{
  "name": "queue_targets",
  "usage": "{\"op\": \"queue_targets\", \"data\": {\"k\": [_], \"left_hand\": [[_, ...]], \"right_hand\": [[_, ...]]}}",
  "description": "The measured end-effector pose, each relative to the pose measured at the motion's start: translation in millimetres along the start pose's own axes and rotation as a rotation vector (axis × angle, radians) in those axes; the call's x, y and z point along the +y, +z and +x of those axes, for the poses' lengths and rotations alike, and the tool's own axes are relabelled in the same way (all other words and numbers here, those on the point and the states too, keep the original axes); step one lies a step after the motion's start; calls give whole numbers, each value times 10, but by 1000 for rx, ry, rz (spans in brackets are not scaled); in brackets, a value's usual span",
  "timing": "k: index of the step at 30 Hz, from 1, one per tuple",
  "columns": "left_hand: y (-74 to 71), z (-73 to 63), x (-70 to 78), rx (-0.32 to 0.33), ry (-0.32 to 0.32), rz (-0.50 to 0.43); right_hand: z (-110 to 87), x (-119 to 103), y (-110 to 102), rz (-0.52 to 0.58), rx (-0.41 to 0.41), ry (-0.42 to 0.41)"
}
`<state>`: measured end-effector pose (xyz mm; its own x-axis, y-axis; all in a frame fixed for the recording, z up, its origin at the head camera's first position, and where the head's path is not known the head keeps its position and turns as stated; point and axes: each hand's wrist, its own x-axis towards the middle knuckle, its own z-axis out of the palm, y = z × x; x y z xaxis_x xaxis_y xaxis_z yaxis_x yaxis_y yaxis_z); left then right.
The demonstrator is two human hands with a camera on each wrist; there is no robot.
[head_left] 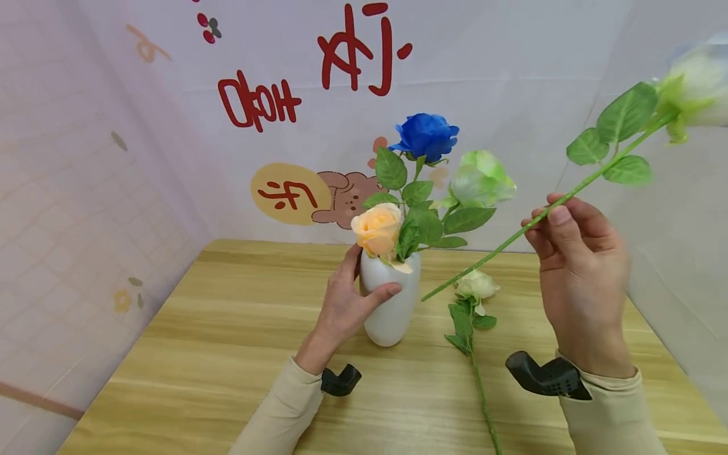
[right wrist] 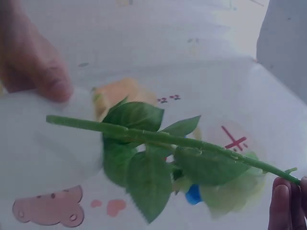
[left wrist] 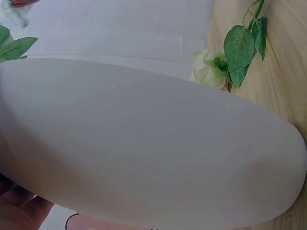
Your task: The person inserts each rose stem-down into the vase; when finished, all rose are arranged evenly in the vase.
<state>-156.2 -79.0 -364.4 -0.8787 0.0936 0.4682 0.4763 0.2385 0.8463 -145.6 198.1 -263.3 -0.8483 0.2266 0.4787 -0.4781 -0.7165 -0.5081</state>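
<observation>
My left hand (head_left: 344,303) grips the white vase (head_left: 392,316) round its upper part, thumb in front; in the left wrist view the vase (left wrist: 153,143) fills most of the picture. Standing in it are a blue rose (head_left: 428,136), a peach rose (head_left: 378,229) and a pale green-white rose (head_left: 482,179). Right of the vase, my right hand (head_left: 588,278) pinches the stem of another green-white rose (head_left: 696,91). This stem (right wrist: 144,136) slants, its cut end low beside the vase and its bloom up at the right edge, partly cut off.
One more white rose (head_left: 478,284) lies on the wooden table (head_left: 227,354), right of the vase, its stem pointing toward me. Behind the table hangs a pale backdrop (head_left: 512,63) with red characters and a cartoon bear (head_left: 355,199). Each wrist carries a black mount.
</observation>
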Motion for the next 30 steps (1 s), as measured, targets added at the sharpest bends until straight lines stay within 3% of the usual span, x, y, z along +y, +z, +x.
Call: {"op": "queue_targets", "data": {"k": [5, 10, 19, 30], "left_hand": [[7, 22, -5, -4, 6, -1], [3, 14, -16, -5, 16, -6], [5, 18, 2, -11, 10, 9], [-10, 5, -30, -2, 16, 8]], "right_hand": [[74, -37, 202, -41, 42, -90], [139, -85, 297, 107, 95, -79], [184, -113, 338, 130, 129, -101], [121, 110, 368, 54, 49, -130]]}}
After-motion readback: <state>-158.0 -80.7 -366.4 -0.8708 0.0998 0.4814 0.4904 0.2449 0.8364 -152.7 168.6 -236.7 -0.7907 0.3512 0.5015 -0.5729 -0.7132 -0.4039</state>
